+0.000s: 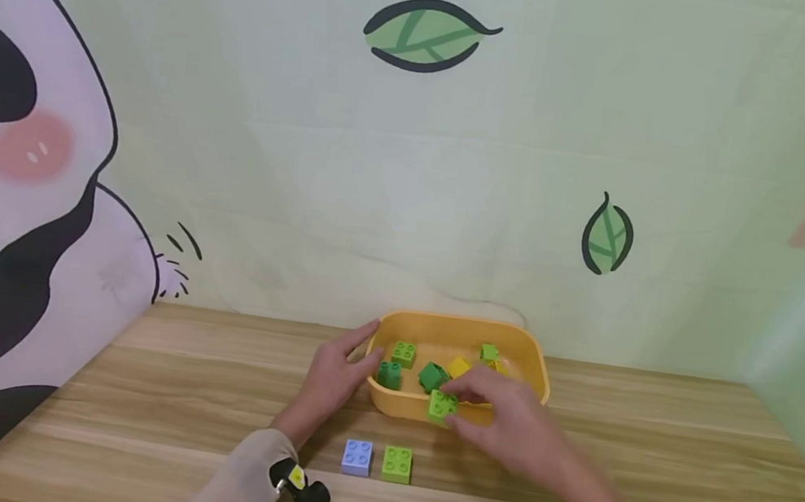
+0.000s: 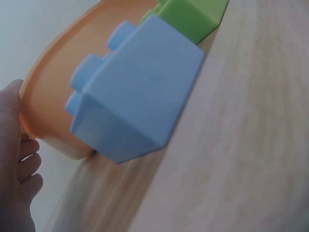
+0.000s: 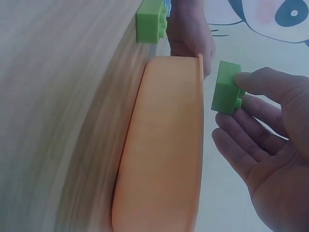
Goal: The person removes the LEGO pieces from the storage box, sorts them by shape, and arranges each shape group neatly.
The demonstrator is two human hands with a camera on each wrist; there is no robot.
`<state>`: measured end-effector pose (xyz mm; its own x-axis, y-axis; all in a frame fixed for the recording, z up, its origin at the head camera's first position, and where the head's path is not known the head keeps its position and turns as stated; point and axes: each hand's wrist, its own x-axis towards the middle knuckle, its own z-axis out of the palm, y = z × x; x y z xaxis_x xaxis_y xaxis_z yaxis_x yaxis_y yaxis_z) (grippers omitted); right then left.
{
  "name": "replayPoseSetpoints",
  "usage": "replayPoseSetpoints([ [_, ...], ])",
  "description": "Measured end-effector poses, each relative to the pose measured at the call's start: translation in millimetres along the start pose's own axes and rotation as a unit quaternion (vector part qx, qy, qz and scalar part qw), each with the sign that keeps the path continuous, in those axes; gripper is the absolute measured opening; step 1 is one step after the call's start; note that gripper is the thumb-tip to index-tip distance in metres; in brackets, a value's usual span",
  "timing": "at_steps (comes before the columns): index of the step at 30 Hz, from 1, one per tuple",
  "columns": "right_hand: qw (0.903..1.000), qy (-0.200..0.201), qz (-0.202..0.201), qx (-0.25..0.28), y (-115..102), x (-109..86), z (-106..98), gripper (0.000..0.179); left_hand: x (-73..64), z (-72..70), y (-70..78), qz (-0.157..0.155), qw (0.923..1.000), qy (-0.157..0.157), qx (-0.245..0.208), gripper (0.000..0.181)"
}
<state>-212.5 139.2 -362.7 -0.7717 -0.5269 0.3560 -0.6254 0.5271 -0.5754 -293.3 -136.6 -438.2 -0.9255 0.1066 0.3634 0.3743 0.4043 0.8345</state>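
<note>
My right hand (image 1: 512,426) pinches a light green toy building block (image 1: 442,406) between thumb and fingers. The block overlaps the front rim of an orange-yellow plastic bin (image 1: 392,404) in the head view; in the right wrist view, the pinched block (image 3: 226,88) is beyond the bin's rim level. My left hand (image 1: 330,374) grips the bin's left end, with its fingers at the rim. On the table in front of the bin, a light blue block (image 1: 357,458) and another light green block (image 1: 397,465) sit side by side, studs up and slightly apart.
Inside the bin lie a light green block (image 1: 403,354), dark green blocks (image 1: 388,375), a yellow block (image 1: 459,367) and a small green piece (image 1: 489,353). The wooden table (image 1: 210,394) meets a printed backdrop (image 1: 291,190) close behind the bin.
</note>
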Motion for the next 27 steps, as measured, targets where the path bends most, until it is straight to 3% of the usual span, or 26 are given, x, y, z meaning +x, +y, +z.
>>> replayPoseSetpoints([
  [7, 0.9997, -0.019, 0.018, 0.003, -6, -6.6, -1, 0.025, 0.3, 1.3, 2.5, -0.011, 0.9999, 0.001, -0.007, 0.054],
  [16, 0.9988, -0.046, -0.010, 0.012, -4, -12.8, 1, 0.028, 0.9, 1.4, 1.4, -0.011, 0.9999, 0.001, -0.003, 0.055],
  [27, 0.9965, -0.083, 0.007, -0.007, -1, -15.2, 5, 0.026, -0.7, 0.0, 1.5, -0.012, 0.9999, -0.003, 0.000, 0.056],
])
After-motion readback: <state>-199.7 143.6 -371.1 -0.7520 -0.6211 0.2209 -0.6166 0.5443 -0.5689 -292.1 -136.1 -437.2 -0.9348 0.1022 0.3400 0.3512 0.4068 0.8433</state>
